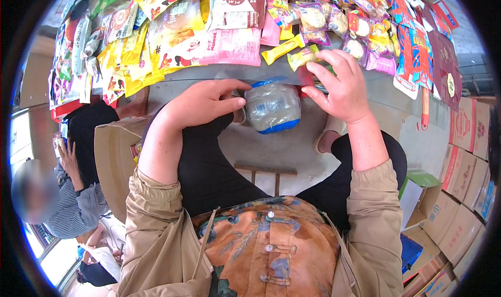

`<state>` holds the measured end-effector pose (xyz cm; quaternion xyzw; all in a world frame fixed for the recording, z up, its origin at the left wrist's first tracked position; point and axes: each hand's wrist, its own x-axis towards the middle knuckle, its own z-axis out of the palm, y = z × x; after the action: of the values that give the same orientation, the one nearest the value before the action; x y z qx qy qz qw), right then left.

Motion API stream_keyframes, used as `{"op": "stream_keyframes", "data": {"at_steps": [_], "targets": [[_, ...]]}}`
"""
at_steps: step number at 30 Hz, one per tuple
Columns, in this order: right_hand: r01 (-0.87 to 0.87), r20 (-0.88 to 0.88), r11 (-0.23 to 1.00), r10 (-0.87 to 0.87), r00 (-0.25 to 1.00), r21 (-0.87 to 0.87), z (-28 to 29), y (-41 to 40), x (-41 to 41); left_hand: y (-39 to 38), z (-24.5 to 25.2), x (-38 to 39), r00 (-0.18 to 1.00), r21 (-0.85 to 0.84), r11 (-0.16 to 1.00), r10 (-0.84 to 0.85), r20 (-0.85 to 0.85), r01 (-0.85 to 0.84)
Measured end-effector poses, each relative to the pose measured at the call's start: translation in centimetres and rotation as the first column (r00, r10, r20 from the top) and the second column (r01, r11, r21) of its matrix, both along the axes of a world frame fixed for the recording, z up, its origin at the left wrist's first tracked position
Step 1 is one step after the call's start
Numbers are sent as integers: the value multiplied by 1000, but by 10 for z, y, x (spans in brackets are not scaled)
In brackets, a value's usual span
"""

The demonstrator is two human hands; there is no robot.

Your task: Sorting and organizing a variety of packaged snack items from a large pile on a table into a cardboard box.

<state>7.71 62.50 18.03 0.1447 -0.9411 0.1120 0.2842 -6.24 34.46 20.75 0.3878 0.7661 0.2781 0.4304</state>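
Note:
My left hand (211, 101) is just below the near table edge, its thumb and forefinger apart with nothing visible between them. Its fingertips come close to a clear plastic container (274, 103) with a blue rim, seen between my legs. Whether they touch it is not clear. At the right, my right hand (340, 85) hovers by the edge with fingers spread, holding nothing that I can see. Its forefinger is near a small yellow-green wrapped snack (301, 57). A longer yellow wrapped snack (282, 49) lies to the left of that one.
Packaged snacks cover the table: a pink packet (231, 46), yellow packets (137, 68), and red-and-blue packs (415, 54). An open cardboard box (113, 152) stands at my left, near a seated person in a striped sleeve (88, 203). Cartons (462, 171) are stacked at right.

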Motion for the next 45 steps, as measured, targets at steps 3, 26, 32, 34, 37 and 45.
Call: {"op": "stream_keyframes", "data": {"at_steps": [3, 26, 32, 34, 37, 45], "targets": [[-3, 139, 1000, 6, 990, -25, -1, -1, 1, 0, 0, 1, 1000, 42, 999, 5, 26, -6], [25, 183, 1000, -25, 983, 2, 5, -6, -3, 0, -2, 1, 1000, 23, 1000, 18, 1, -18], [25, 193, 1000, -26, 981, 8, 3, -5, -3, 0, -2, 2, 1000, 5, 1000, 19, -18, -19], [26, 195, 1000, -27, 980, 7, 3, -5, -3, 0, -2, 2, 999, 1, 1000, 20, -27, -20], [21, 200, 1000, -21, 980, -1, 2, -4, -3, -1, -3, 2, 999, 20, 999, 28, -18, -28], [17, 214, 1000, -21, 977, 20, 4, -4, -5, -1, -1, 2, 999, 17, 999, 28, 39, -28]]}}
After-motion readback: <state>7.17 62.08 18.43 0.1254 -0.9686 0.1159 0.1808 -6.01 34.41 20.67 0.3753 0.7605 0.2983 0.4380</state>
